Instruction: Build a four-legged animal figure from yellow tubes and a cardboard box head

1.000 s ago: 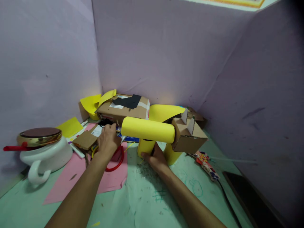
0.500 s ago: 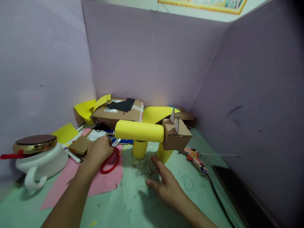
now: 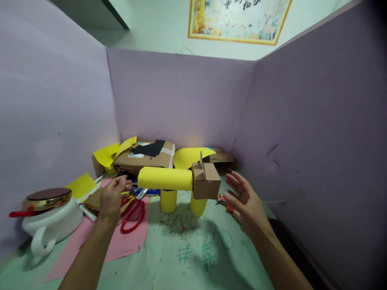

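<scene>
On the table stands an animal-like figure: a yellow paper tube body (image 3: 165, 178) lies level on short yellow paper tube legs (image 3: 168, 201). A brown cardboard box head (image 3: 207, 183) with upright cardboard ears is at its right end. My right hand (image 3: 246, 199) is open just right of the head, fingers apart and nothing in them. To the left of the body, my left hand (image 3: 111, 197) hovers over the clutter with loosely stretched fingers and appears to hold nothing. Red-handled scissors (image 3: 133, 221) lie beside it on pink paper (image 3: 123, 245).
A white cup (image 3: 54, 225) with a gold-rimmed lid stands at the left. Behind the figure are a flat cardboard box (image 3: 145, 159) with black paper on it and yellow sheets (image 3: 193, 157). A patterned strip (image 3: 232, 211) lies under my right hand. Purple panels enclose the table.
My right hand has moved from in front of the legs out to the right of the head. My left hand's fingers have loosened from a closed shape. The view has tilted up.
</scene>
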Demonstrator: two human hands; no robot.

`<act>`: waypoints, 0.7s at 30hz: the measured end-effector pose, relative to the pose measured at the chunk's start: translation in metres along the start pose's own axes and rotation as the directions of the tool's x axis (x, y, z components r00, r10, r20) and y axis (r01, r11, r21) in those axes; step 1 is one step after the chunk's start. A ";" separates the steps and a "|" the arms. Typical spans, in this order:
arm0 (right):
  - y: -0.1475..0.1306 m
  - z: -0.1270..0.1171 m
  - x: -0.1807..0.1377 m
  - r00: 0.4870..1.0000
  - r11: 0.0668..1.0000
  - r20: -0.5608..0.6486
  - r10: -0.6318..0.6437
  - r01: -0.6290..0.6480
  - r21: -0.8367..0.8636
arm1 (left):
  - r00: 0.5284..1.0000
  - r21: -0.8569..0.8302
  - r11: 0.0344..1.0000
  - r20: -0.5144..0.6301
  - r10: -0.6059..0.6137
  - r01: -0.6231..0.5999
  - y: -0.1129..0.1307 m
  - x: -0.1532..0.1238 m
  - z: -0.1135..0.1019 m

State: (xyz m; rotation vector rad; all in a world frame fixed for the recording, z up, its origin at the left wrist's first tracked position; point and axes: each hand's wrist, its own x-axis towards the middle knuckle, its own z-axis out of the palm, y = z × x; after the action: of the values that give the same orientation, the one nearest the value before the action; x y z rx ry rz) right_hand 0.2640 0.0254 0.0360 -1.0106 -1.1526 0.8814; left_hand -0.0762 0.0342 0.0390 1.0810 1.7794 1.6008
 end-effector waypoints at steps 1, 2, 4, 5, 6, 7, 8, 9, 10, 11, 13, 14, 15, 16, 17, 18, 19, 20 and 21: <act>0.002 0.002 0.010 0.999 1.000 0.047 -0.005 0.004 0.021 | 0.998 -0.084 0.996 0.056 0.012 -0.008 0.009 0.003 0.003; 0.004 0.004 0.018 0.996 0.999 0.089 -0.002 -0.001 0.034 | 0.993 -0.153 0.988 0.116 0.029 -0.011 0.017 0.005 0.006; 0.010 0.007 0.029 0.986 0.998 0.167 0.025 -0.034 0.053 | 0.972 -0.250 0.968 0.229 0.059 0.000 0.030 0.006 0.012; 0.013 0.008 0.033 0.979 0.997 0.201 0.040 -0.054 0.061 | 0.960 -0.282 0.959 0.270 0.069 0.010 0.033 0.006 0.015; 0.015 0.009 0.035 0.971 0.995 0.232 0.055 -0.073 0.068 | 0.952 -0.308 0.951 0.297 0.077 0.019 0.034 0.006 0.018; 0.017 0.010 0.036 0.963 0.993 0.261 0.065 -0.088 0.077 | 0.945 -0.330 0.943 0.317 0.081 0.030 0.033 0.005 0.020; 0.019 0.010 0.037 0.956 0.991 0.285 0.071 -0.099 0.087 | 0.939 -0.355 0.934 0.334 0.082 0.045 0.031 0.005 0.023; 0.021 0.010 0.037 0.949 0.989 0.305 0.073 -0.108 0.098 | 0.932 -0.384 0.922 0.351 0.086 0.060 0.026 0.005 0.025; 0.021 0.010 0.038 0.944 0.988 0.321 0.074 -0.114 0.107 | 0.924 -0.414 0.907 0.370 0.095 0.072 0.022 0.006 0.026; 0.022 0.010 0.039 0.940 0.986 0.332 0.074 -0.118 0.114 | 0.913 -0.443 0.892 0.393 0.108 0.085 0.017 0.006 0.027; 0.023 0.010 0.041 0.937 0.986 0.341 0.073 -0.119 0.117 | 0.891 -0.494 0.863 0.431 0.142 0.102 0.008 0.007 0.028; 0.023 0.010 0.042 0.938 0.987 0.339 0.070 -0.115 0.113 | 0.883 -0.509 0.854 0.443 0.157 0.104 0.005 0.007 0.029; 0.024 0.010 0.044 0.938 0.989 0.339 0.065 -0.107 0.106 | 0.876 -0.518 0.848 0.453 0.164 0.109 0.003 0.007 0.029; 0.025 0.010 0.045 0.939 0.991 0.340 0.060 -0.098 0.095 | 0.874 -0.524 0.844 0.457 0.165 0.115 0.001 0.006 0.030; 0.027 0.010 0.046 0.938 0.993 0.341 0.057 -0.088 0.077 | 0.876 -0.530 0.840 0.454 0.163 0.118 0.000 0.005 0.031; 0.029 0.010 0.047 0.938 0.996 0.342 0.055 -0.077 0.050 | 0.882 -0.534 0.837 0.443 0.162 0.115 0.000 0.004 0.033; 0.031 0.010 0.048 0.939 0.998 0.340 0.053 -0.064 0.022 | 0.889 -0.538 0.835 0.430 0.159 0.111 0.000 0.004 0.035; 0.032 0.011 0.048 0.941 0.999 0.334 0.048 -0.051 -0.001 | 0.897 -0.543 0.833 0.415 0.153 0.110 0.001 0.003 0.036; 0.033 0.012 0.048 0.944 0.999 0.327 0.045 -0.042 -0.016 | 0.905 -0.548 0.829 0.401 0.143 0.112 0.002 0.002 0.038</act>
State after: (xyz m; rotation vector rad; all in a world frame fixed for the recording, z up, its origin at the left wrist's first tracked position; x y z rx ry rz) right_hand 0.2604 0.0830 0.0202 -0.9205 -1.4176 1.1097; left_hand -0.0462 0.0574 0.0350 1.0445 0.9194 1.5917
